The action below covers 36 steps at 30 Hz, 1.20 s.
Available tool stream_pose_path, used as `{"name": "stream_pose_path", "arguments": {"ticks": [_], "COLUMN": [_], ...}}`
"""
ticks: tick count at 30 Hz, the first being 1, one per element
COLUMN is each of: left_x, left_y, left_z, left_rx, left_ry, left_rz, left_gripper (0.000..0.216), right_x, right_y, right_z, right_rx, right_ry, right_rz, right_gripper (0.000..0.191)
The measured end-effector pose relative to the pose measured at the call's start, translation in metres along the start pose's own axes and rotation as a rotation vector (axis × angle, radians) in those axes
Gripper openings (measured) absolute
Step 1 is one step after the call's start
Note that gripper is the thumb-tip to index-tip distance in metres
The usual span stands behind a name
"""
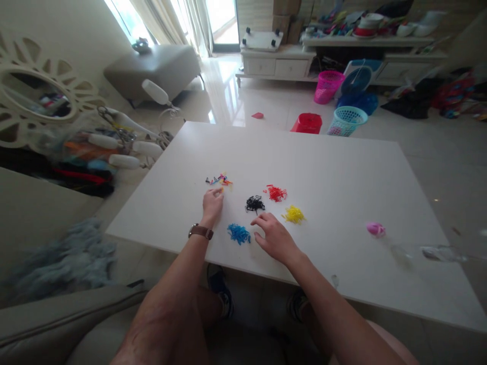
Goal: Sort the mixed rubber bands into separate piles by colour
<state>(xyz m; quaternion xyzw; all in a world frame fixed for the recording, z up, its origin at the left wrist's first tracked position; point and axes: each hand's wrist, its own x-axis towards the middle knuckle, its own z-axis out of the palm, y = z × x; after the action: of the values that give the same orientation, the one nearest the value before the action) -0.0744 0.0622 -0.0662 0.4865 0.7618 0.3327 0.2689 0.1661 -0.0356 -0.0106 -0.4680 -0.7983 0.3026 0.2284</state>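
My left hand point(212, 204), a brown-strapped watch point(201, 231) on its wrist, is at the near edge of a mixed pile of small colourful loop-like pieces point(224, 179). Its fingers are drawn together, with a speck of yellow at the tips; what they pinch is too small to make out. My right hand point(274, 237) hovers with thumb and fingers apart, holding nothing visible. Around it lie single-colour piles of similar pieces: a blue pile point(239, 233) to its left, a black pile point(254, 204) just beyond, a red pile point(276, 193) farther off, and a yellow pile point(294, 214) up to the right.
The piles lie on a white table point(335, 172). On its right side are a pink-purple item point(376, 229) and a clear, see-through object point(437, 253). Beyond the far edge stand a red bin point(307, 123) and a light-blue basket point(347, 120). A white lamp point(152, 148) is at the left.
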Motion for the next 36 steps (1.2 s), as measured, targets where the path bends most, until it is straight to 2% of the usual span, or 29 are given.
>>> {"name": "stream_pose_path", "arguments": {"ticks": [6,9,13,16,19,24,31,36], "left_x": [0.007,0.008,0.008,0.007,0.005,0.002,-0.009,-0.015], "left_y": [-0.014,-0.016,-0.013,-0.009,-0.008,-0.010,-0.005,-0.001], "left_z": [0.003,0.002,0.000,0.002,0.006,0.008,0.008,0.013], "left_rx": [-0.248,-0.278,-0.150,0.006,0.092,0.146,0.330,0.405], "left_ry": [0.101,0.111,0.131,0.107,0.036,-0.038,-0.003,-0.092], "left_rz": [-0.164,-0.172,-0.061,0.125,0.268,0.208,0.209,0.119], "left_gripper": [0.039,0.039,0.027,0.021,0.024,0.032,0.032,0.041], "right_x": [0.001,0.004,0.007,0.008,0.008,0.007,0.005,0.001], "right_y": [0.004,0.006,0.006,0.005,0.004,0.006,0.001,0.001], "right_z": [-0.006,-0.005,-0.001,0.001,0.000,0.000,0.000,-0.001], "right_rx": [0.001,0.000,0.002,0.001,-0.001,-0.008,-0.012,-0.018], "right_ry": [0.015,0.009,-0.016,-0.040,-0.060,-0.072,-0.050,-0.060], "right_rz": [0.015,0.023,0.018,0.021,0.036,0.041,0.015,0.024], "right_gripper": [0.021,0.019,0.017,0.015,0.014,0.013,0.012,0.011]}}
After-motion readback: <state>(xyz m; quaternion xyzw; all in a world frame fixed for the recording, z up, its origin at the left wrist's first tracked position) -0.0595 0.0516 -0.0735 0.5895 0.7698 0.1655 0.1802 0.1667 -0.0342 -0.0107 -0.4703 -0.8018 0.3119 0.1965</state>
